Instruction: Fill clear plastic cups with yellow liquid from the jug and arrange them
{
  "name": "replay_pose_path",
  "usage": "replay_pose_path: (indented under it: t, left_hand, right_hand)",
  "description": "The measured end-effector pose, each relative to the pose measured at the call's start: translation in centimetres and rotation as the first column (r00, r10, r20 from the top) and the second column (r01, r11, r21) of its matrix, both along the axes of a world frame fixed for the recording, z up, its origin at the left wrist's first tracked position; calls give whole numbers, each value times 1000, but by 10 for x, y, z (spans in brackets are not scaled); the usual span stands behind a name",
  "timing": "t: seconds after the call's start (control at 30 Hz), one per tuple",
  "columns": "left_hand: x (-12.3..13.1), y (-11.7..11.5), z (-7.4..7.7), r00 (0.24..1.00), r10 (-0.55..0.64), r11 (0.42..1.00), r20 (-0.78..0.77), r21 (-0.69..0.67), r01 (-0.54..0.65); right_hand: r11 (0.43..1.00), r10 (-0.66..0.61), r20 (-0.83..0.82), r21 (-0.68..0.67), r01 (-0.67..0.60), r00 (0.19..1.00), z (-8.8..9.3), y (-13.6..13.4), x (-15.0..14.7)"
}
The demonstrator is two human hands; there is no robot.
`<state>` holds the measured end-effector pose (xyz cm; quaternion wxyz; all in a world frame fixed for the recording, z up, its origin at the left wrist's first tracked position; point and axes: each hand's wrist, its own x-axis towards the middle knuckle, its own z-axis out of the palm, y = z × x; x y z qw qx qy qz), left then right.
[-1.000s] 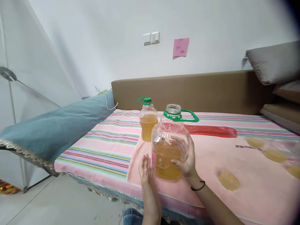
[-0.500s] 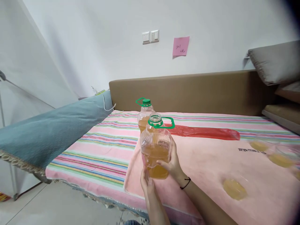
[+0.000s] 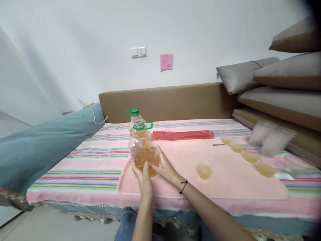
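Observation:
A clear plastic bottle (image 3: pixel 143 155) with amber liquid in it stands upright between my hands. Its neck is uncapped and carries a green handle ring (image 3: pixel 148 125). My left hand (image 3: pixel 142 175) is wrapped against its lower front, and my right hand (image 3: pixel 166 167) grips its right side. Whether its base touches the cloth I cannot tell. Just behind it, partly hidden, is a second such bottle (image 3: pixel 131 125) with a green cap (image 3: pixel 135 112). To the right of my hands sits a clear cup (image 3: pixel 203 171) with yellow liquid.
Several cups of yellow liquid (image 3: pixel 250 156) form a row at the right, beside stacked clear cups (image 3: pixel 277 142). A red plastic bag (image 3: pixel 184 135) lies along the back of the pink cloth (image 3: pixel 180 187). Grey-brown cushions (image 3: pixel 281 100) are piled at right; a brown backrest (image 3: pixel 163 103) lines the wall.
The view has swung right, bringing the stacked cups and more cushions into sight. The held bottle looks smaller and farther off, with both my hands still on it.

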<state>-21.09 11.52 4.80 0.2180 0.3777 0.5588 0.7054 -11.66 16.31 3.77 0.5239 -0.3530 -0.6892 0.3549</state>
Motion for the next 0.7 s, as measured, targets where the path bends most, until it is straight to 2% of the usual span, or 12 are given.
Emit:
replay_pose_path:
  t: [0.07,0.13,0.23,0.3,0.37,0.47,0.57,0.7]
  left_hand:
    - [-2,7,-1,996,31,999,-84,-13,-32]
    - [-4,15,0,982,72,997,-177,-22,-77]
    - [-5,26,3,942,119,989,-313,-48,-141]
    - [-5,32,5,915,144,982,-377,-61,-180]
    - [-5,36,5,893,165,975,-418,-66,-212]
    - [-7,41,3,842,180,963,-508,-84,-257]
    - [-13,45,0,805,178,954,-567,-102,-282]
    - [-24,50,0,824,181,966,-538,-59,-251]
  right_hand:
    - [997,-68,8,45,68,998,4,-14,26]
    - [976,-192,-30,103,194,981,10,-27,60]
    - [897,-403,-124,142,418,907,15,-39,119]
    - [830,-520,-219,96,549,825,11,-43,156]
    - [776,-603,-309,-13,631,736,1,-46,188]
    - [760,-639,-322,-126,638,698,-21,-48,219]
    - [812,-584,-280,-203,547,762,-41,-50,233]
    - [886,-442,-228,-264,382,867,-55,-50,232]
